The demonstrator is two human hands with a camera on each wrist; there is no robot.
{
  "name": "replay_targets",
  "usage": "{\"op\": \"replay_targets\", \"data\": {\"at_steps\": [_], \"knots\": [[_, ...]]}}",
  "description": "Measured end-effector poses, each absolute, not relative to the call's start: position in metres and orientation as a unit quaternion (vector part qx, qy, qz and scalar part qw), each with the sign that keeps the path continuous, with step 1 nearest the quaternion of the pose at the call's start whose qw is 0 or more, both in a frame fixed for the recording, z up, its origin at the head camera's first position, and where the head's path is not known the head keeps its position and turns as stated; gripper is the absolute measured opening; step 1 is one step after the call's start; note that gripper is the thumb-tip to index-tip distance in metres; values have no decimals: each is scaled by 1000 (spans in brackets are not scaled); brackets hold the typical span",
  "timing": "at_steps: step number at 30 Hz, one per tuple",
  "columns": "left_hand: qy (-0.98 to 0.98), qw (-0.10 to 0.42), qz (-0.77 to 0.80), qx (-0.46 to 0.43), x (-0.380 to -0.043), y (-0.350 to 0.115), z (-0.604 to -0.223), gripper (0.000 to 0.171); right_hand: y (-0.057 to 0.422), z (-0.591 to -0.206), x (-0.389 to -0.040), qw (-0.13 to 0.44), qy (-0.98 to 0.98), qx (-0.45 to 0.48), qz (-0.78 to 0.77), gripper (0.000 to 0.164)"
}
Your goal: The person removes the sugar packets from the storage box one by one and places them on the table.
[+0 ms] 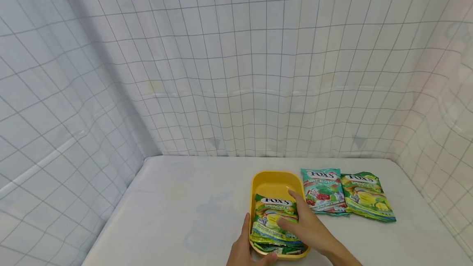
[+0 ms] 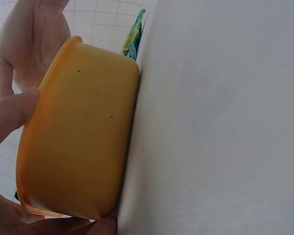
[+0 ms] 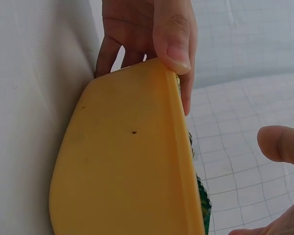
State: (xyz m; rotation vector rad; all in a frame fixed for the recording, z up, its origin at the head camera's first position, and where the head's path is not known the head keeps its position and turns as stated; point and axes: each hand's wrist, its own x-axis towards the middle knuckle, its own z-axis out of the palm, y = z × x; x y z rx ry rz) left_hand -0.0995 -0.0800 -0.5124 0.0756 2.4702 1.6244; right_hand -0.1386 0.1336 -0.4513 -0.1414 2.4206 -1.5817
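A yellow plastic tub (image 1: 271,177) stands on the white table with a green and yellow Fox's Spring Tea candy bag (image 1: 271,227) lying in it. Under that bag's near edge, another green wrapper (image 1: 284,250) shows. My left hand (image 1: 245,247) grips the tub's near left corner, thumb at the rim and fingers along the outer wall (image 2: 83,132). Over the tub, my right hand (image 1: 308,225) is held above the candy bag, thumb and fingers spread apart. Whether it touches the bag is unclear. In the right wrist view its thumb (image 3: 281,144) stands away from the tub.
Right of the tub lie a teal Fox's Mint Blossom bag (image 1: 323,192) and another Spring Tea bag (image 1: 366,196), side by side with edges meeting. White gridded sheeting (image 1: 258,73) hangs behind and on both sides of the white tabletop (image 1: 166,216).
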Motion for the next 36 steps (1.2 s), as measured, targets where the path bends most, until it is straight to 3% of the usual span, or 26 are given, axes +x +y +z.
{"op": "replay_targets", "data": {"at_steps": [24,36], "knots": [[831,96,546,44,-100,-82,-513,113,131,-456,-140,119,799,41,-588,91],[836,73,539,69,-98,-82,-513,112,135,-456,-145,137,720,74,-677,81]]}}
